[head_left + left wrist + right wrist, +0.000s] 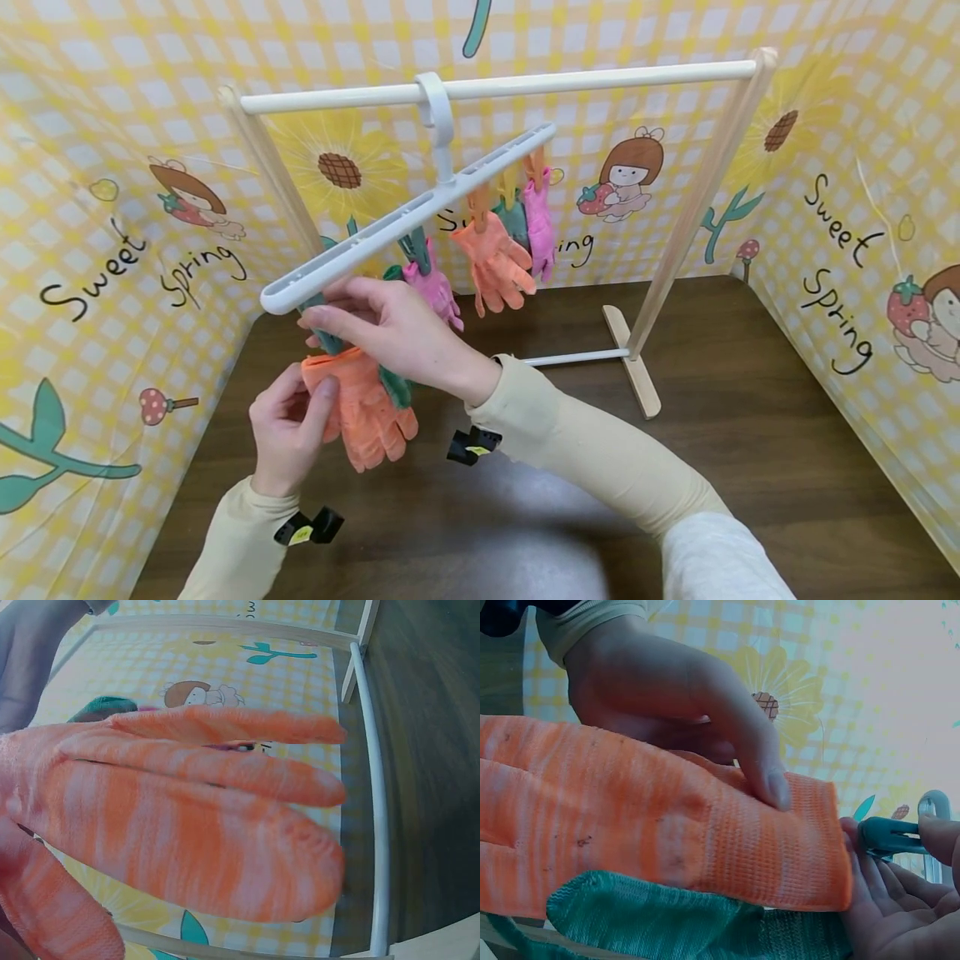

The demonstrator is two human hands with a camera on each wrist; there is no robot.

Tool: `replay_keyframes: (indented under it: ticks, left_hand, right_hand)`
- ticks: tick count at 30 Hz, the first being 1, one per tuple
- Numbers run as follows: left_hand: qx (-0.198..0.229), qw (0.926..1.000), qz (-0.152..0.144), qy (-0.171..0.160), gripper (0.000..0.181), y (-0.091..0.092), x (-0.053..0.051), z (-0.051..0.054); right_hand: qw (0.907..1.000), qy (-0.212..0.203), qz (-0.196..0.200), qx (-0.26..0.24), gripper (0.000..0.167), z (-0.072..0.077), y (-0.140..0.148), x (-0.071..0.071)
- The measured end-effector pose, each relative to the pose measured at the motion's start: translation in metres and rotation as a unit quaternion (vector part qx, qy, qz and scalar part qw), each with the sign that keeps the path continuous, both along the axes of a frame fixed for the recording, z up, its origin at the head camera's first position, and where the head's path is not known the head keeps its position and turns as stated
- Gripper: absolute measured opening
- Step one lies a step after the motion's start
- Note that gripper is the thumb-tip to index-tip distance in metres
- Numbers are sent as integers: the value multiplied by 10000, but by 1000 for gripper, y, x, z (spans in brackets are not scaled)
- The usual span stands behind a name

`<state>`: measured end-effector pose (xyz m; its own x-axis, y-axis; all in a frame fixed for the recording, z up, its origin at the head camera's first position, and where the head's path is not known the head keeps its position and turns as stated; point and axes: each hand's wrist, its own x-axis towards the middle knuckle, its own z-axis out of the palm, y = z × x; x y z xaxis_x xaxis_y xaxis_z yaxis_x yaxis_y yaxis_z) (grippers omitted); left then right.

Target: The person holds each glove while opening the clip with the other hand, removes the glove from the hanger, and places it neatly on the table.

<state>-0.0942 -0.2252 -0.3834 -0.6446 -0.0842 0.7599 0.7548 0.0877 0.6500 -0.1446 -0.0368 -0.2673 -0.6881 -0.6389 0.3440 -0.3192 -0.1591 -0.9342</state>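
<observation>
An orange knit glove point(367, 412) hangs fingers-down below the near left end of a pale clip hanger point(375, 237). My left hand point(288, 429) pinches its cuff, the thumb lying on the front in the right wrist view. With thumb and fingers my right hand point(412, 337) pinches a teal clip point(891, 836) just above that cuff; whether the clip's jaws bite the fabric cannot be told. Close behind the orange glove is a green glove point(652, 915), partly covered by it. In the left wrist view the orange glove's fingers point(202, 825) fill most of the picture.
The hanger hooks over the white rail point(600, 79) of a wooden stand point(693, 200). Clipped farther along it are a pink glove point(433, 292), another orange glove point(495, 262), a green one point(513, 223) and another pink one point(537, 225). Patterned cloth walls surround the brown tabletop point(750, 467).
</observation>
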Motion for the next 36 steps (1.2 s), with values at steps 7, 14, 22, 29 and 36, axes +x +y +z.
replay_keyframes:
  ticks: [7,14,22,29,36]
  left_hand:
    - [-29,9999,-29,-124,5,-1,0,-4]
    - [-123,9997,115,-196,5,-2,2,-5]
    - [-112,9997,183,-114,4,-8,2,-1]
    - [-89,9997,179,-141,4,-9,3,-1]
    - [-185,9987,407,-264,5,-13,5,-4]
  right_hand:
    - [9998,-20,22,201,31,0,1,-1]
    - [9997,-12,81,242,38,-3,6,0]
    - [9998,192,-33,13,41,-3,16,1]
    - [9990,397,-95,-160,36,-8,29,2]
    - [9965,515,-502,-428,30,-22,52,4]
